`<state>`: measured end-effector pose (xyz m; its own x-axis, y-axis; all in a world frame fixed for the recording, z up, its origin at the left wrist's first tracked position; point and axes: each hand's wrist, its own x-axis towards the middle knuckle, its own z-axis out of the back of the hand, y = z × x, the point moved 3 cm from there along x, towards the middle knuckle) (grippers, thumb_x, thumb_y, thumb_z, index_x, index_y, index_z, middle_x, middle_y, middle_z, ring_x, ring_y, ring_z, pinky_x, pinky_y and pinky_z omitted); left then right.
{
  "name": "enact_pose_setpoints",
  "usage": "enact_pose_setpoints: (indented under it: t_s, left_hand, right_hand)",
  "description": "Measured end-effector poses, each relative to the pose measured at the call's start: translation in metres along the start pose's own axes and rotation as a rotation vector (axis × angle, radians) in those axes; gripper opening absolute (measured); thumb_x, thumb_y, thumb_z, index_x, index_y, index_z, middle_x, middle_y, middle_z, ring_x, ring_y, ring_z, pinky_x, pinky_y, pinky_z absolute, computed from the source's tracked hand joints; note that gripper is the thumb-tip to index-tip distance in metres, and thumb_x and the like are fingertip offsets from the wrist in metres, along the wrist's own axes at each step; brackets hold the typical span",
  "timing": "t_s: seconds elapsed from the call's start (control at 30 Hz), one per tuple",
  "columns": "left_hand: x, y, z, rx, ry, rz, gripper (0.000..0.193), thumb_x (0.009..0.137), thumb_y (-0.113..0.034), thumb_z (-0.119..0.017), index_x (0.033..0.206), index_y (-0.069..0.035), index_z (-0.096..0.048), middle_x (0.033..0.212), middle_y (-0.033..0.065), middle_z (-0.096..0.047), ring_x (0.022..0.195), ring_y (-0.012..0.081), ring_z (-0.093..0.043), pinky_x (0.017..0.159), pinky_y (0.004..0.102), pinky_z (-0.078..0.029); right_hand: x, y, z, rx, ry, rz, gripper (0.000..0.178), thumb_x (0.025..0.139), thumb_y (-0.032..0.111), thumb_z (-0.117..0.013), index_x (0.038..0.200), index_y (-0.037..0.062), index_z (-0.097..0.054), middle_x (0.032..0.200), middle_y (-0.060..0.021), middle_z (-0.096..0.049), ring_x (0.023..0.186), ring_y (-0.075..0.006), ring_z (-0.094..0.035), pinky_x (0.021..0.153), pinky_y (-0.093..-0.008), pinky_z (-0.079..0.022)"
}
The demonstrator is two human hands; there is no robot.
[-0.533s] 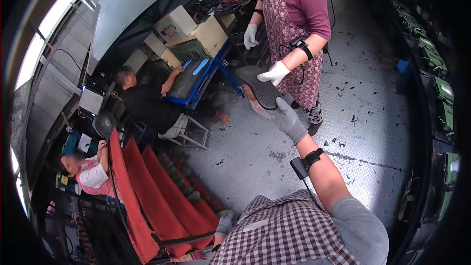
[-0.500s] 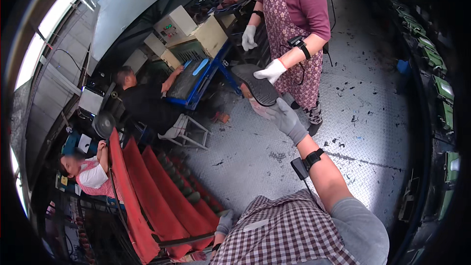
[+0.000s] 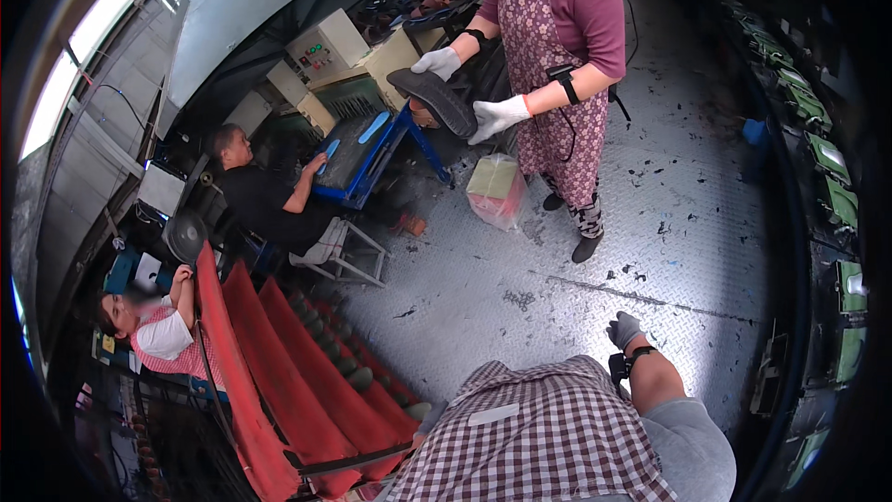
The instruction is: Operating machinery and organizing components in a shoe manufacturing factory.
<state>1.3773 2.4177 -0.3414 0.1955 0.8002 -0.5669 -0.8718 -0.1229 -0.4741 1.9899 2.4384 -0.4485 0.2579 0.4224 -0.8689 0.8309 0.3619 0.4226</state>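
My right hand (image 3: 625, 331), in a grey glove, is low over the metal floor at the right of my checked apron (image 3: 520, 442). Its fingers are loosely bent and slightly apart, with nothing in them. Of my left side, only a sliver of grey shows between the apron and the red rack; whether it is glove or sleeve I cannot make out, and the fingers are hidden. Across from me, a co-worker in a flowered apron (image 3: 557, 46) holds a black shoe sole (image 3: 437, 102) between two white-gloved hands, and a brownish piece shows under it.
A rack of red cloth-covered shelves (image 3: 288, 381), with several soles along it, stands at my left. A clear bag (image 3: 497, 193) sits by the co-worker's feet. A seated person works at a blue-framed table (image 3: 358, 172); another stands behind the rack. Green machine parts (image 3: 827, 163) line the right.
My right hand has let go of the shoe piece and drawn back toward my body. The co-worker now holds it with both hands, farther away. My left glove has slipped largely out of sight.
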Motion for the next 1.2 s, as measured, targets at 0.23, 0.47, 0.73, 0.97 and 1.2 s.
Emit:
enact_pose_setpoints:
  t_s: [0.23,0.47,0.73,0.97,1.2]
  left_hand:
    - [0.017,-0.007,-0.013,0.095,0.058,-0.04,0.032,0.095,-0.026,-0.048,0.116,-0.005,-0.058,0.121,0.0268,-0.063,0.11,0.0443,-0.061,0.093,0.0475,-0.048]
    - [0.031,-0.01,-0.01,0.178,0.037,-0.113,0.031,0.095,-0.027,-0.046,0.115,-0.005,-0.058,0.121,0.0274,-0.063,0.112,0.0448,-0.06,0.093,0.0476,-0.047]
    - [0.035,0.0,-0.012,0.162,0.117,-0.03,0.032,0.095,-0.027,-0.044,0.113,-0.005,-0.058,0.121,0.0278,-0.063,0.115,0.043,-0.059,0.094,0.0486,-0.046]
    - [0.028,0.009,-0.027,0.131,0.12,-0.021,0.032,0.095,-0.027,-0.044,0.112,-0.005,-0.058,0.119,0.0278,-0.064,0.115,0.0422,-0.059,0.091,0.0475,-0.047]
    - [0.029,0.004,-0.031,0.128,0.127,-0.045,0.032,0.095,-0.027,-0.044,0.112,-0.005,-0.058,0.118,0.0278,-0.064,0.114,0.0421,-0.059,0.091,0.0471,-0.047]
  right_hand:
    - [0.042,-0.079,0.187,-0.438,-0.11,-0.225,0.03,0.096,0.026,-0.049,0.121,0.0098,-0.054,0.117,-0.0113,-0.062,0.106,-0.0268,-0.057,0.082,-0.0431,-0.05]
    - [-0.033,-0.052,0.12,-0.244,0.016,-0.242,0.028,0.099,0.035,-0.044,0.118,0.0169,-0.055,0.111,-0.0069,-0.064,0.097,-0.0222,-0.061,0.078,-0.0391,-0.049]
    - [0.0,-0.045,0.069,-0.245,0.008,-0.018,0.026,0.099,0.028,-0.051,0.123,0.0178,-0.052,0.112,-0.0146,-0.065,0.08,-0.0325,-0.064,0.062,-0.0471,-0.05]
    - [-0.031,-0.045,0.067,-0.277,-0.049,-0.129,0.028,0.099,0.029,-0.05,0.125,0.0177,-0.051,0.11,-0.0141,-0.066,0.082,-0.0339,-0.064,0.061,-0.0472,-0.048]
    - [-0.034,-0.048,0.079,-0.245,-0.04,-0.175,0.024,0.099,0.027,-0.049,0.12,0.0164,-0.051,0.106,-0.0128,-0.066,0.079,-0.0311,-0.062,0.058,-0.0443,-0.044]
